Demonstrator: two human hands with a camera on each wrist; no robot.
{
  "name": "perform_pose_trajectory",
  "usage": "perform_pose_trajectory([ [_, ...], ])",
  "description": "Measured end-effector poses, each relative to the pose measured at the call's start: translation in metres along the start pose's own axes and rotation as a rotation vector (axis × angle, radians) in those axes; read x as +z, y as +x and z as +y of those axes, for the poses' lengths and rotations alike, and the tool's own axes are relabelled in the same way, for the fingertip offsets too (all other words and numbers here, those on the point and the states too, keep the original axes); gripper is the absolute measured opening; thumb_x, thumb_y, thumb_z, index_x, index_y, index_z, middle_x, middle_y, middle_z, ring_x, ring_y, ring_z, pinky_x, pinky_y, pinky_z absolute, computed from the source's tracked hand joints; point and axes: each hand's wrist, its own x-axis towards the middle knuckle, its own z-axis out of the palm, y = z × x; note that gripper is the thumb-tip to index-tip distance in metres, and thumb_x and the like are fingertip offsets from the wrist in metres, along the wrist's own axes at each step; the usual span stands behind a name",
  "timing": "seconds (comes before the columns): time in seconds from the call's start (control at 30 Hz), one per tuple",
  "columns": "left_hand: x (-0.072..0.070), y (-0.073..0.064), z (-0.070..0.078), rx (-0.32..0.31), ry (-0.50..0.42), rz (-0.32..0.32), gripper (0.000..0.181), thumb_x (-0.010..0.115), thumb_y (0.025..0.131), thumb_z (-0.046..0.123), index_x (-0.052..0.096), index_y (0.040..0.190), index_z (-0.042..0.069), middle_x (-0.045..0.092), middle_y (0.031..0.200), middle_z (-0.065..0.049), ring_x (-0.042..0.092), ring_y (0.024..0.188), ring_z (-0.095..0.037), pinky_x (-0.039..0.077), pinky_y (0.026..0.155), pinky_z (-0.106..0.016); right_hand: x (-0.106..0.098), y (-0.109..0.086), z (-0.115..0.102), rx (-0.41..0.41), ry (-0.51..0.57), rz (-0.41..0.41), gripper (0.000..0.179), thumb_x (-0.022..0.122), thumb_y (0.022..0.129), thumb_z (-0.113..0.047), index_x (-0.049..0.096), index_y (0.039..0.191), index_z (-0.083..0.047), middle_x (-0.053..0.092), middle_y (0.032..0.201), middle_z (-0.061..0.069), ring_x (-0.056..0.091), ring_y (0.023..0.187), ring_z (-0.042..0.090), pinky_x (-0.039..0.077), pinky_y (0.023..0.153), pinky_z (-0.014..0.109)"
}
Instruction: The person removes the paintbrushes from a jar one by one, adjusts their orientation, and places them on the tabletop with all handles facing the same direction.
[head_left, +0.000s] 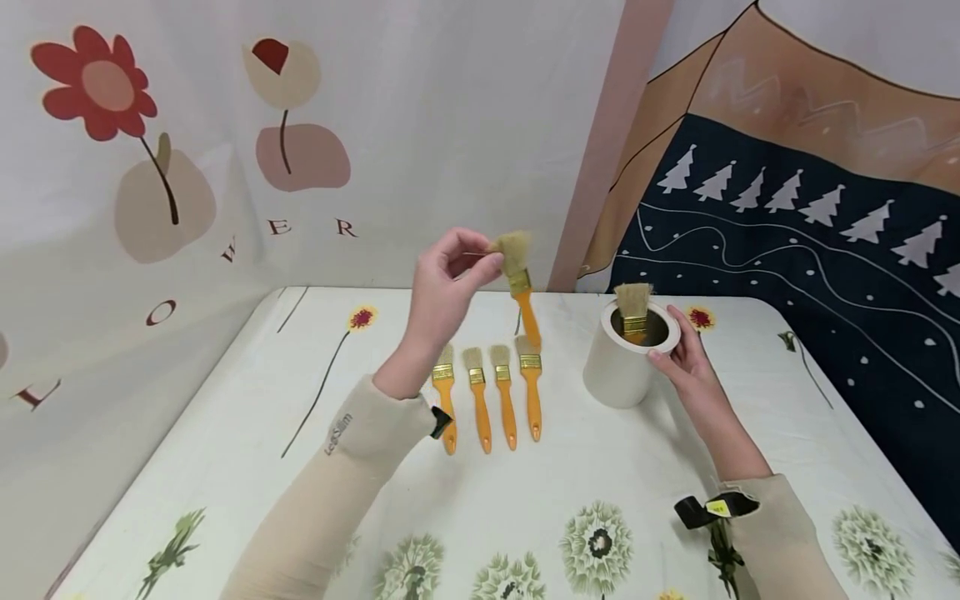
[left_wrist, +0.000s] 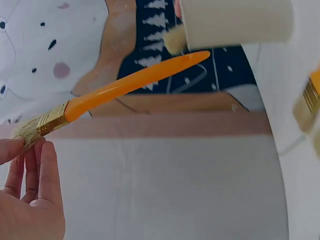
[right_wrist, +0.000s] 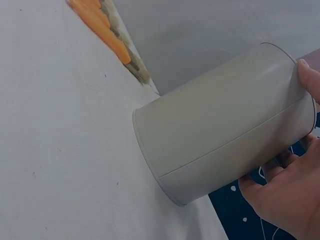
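Observation:
My left hand pinches a paintbrush by its pale bristles, above the table. Its orange handle hangs down and to the right, as the left wrist view shows at full length. On the right, my right hand grips a white cylindrical container near its rim, with the thumb at the front and the fingers around the far side. Another paintbrush stands in that container, bristles up, its lower handle hidden inside. In the right wrist view the container is seen from its side.
Several paintbrushes lie in a row on the flower-printed tablecloth, bristles toward the back. A printed curtain hangs behind the table, and a dark cloth with white trees hangs at the right.

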Motion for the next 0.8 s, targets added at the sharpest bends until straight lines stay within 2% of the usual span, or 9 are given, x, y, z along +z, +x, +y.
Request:
perform_pose_trajectory([
  [0.17,-0.029,-0.007,-0.006,-0.086,0.025,0.05,0.014,0.068,0.093,0.006,0.06,0.104,0.0,0.067,0.095,0.002,0.069,0.088,-0.007,0.061,0.085,-0.027,0.0,-0.001,0.0,0.002,-0.006,0.001,0.077,0.056,0.103,-0.03,0.004,0.158,-0.043,-0.005,0.17,-0.004,-0.004,0.157,0.023,0.006,0.126,0.048],
  [0.37,-0.062,-0.016,-0.02,-0.152,0.092,0.089,0.008,0.065,0.095,0.005,0.059,0.102,0.006,0.066,0.094,0.008,0.069,0.088,-0.003,0.06,0.083,-0.022,0.0,0.0,0.0,-0.003,0.004,0.001,0.078,0.056,0.103,-0.029,0.003,0.159,-0.04,-0.006,0.17,-0.005,-0.004,0.157,0.022,0.006,0.127,0.046],
  [0.47,-0.078,-0.019,-0.029,-0.195,0.132,0.106,0.007,0.062,0.096,0.005,0.058,0.102,0.006,0.065,0.092,0.011,0.068,0.087,-0.001,0.06,0.082,-0.02,-0.001,0.0,0.001,-0.009,0.016,-0.002,0.079,0.056,0.103,-0.028,0.002,0.16,-0.038,-0.006,0.17,-0.004,-0.005,0.157,0.022,0.005,0.127,0.044],
  [0.6,-0.097,-0.025,-0.042,-0.274,0.18,0.119,0.012,0.062,0.097,0.008,0.057,0.105,0.002,0.064,0.096,0.008,0.068,0.087,0.001,0.059,0.082,-0.019,-0.001,0.001,0.002,-0.016,0.022,-0.004,0.08,0.055,0.103,-0.026,0.0,0.16,-0.035,-0.007,0.17,-0.003,-0.005,0.157,0.023,0.005,0.127,0.044],
  [0.8,-0.119,-0.032,-0.062,-0.392,0.24,0.116,0.018,0.061,0.099,0.015,0.055,0.11,0.002,0.062,0.099,0.004,0.067,0.087,0.002,0.059,0.082,-0.018,-0.001,0.0,0.001,-0.011,0.012,-0.001,0.079,0.056,0.103,-0.027,0.002,0.159,-0.039,-0.005,0.17,-0.003,-0.004,0.157,0.023,0.007,0.127,0.045],
])
